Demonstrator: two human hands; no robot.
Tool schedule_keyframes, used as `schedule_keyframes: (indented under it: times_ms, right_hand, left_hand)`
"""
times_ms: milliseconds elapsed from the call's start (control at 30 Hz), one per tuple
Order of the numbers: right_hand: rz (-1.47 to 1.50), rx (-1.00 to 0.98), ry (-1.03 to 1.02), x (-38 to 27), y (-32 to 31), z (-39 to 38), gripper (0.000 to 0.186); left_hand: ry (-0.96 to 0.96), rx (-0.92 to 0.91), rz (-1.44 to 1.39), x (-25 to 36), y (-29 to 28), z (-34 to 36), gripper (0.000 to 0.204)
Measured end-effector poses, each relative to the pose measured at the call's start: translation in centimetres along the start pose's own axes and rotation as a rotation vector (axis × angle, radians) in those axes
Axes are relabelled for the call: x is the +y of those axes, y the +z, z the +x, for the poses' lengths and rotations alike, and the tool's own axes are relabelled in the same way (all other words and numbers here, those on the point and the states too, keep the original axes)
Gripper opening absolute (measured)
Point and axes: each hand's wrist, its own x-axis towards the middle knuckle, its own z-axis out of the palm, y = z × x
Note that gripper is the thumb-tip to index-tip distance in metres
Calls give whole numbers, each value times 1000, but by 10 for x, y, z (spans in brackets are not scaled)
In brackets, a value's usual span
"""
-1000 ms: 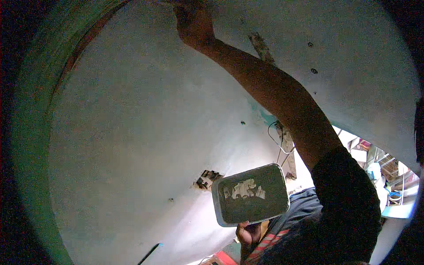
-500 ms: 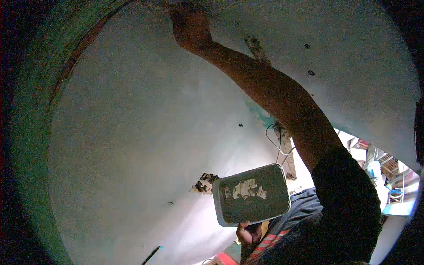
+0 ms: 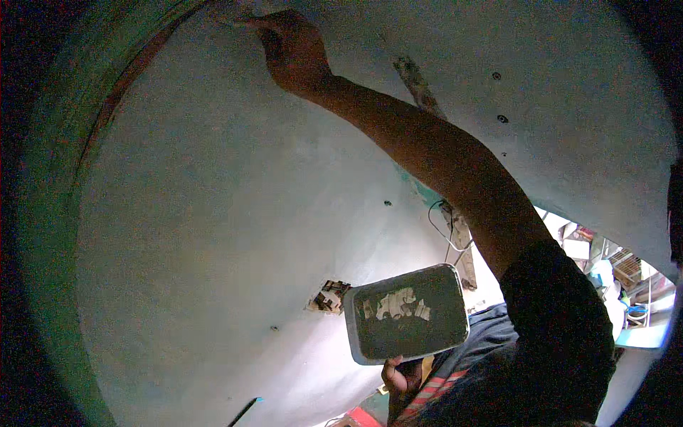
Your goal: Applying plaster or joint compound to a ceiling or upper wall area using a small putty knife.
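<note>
My right hand is raised high against a pale plastered wall, near its top edge. Its fingers are closed on a small flat tool whose tip touches the wall; the blade is mostly hidden. My right forearm runs down to the lower right into a dark sleeve. Low in the view, my left hand grips from below a grey rectangular tray that carries a patch of pale paste.
A broken hole showing brick sits left of the tray. Loose wires and a wooden strip lie behind my arm. A green band borders the wall on the left. A bright opening shows at right.
My right hand has slid left along the top of the wall. The tray and my left hand have stayed almost in place.
</note>
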Motion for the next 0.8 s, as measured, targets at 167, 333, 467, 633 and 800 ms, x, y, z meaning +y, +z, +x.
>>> schedule_keyframes:
  times_ms: [167,333,467,633,800]
  right_hand:
    - [-4,-25,24,5,2,-1,27]
    - [-8,-45,43,7,6,0,23]
    - [-16,-62,53,8,7,1,20]
    - [-37,21,60,1,13,1,19]
    - [-3,100,70,-12,9,-1,17]
  left_hand:
    - [-48,33,23,2,18,-3,68]
    - [-83,67,6,6,-6,3,69]
    - [-94,54,9,7,-10,6,69]
    - [-70,36,41,5,1,6,67]
    - [-52,36,44,5,-10,10,66]
